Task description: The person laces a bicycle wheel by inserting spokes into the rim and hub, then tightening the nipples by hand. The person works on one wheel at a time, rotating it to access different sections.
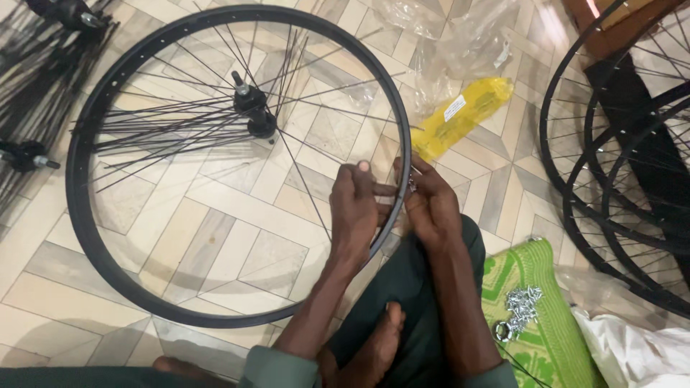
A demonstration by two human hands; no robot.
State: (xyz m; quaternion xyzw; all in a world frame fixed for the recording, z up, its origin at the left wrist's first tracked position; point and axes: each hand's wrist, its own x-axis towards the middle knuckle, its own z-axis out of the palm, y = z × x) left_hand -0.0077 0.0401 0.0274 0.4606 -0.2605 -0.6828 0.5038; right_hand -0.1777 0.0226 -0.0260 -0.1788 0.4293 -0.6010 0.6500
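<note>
A black bicycle wheel rim [93, 122] lies flat on the tiled floor, with a black hub [255, 108] near its middle and several thin spokes [165, 129] fanning out from it. My left hand [356, 208] is inside the rim at its right side and pinches a spoke by the rim wall. Just outside the rim, my right hand [430, 205] holds a small silver spoke nipple [412, 184] against the rim's outer face. Both hands press on the same stretch of rim.
A yellow plastic packet [460, 115] and clear bags [460, 43] lie beyond the hands. Finished spoked wheels [611, 179] are stacked at right. Loose hubs with spokes [29, 154] lie at left. A pile of silver nipples [522, 302] sits on a green mat [553, 345].
</note>
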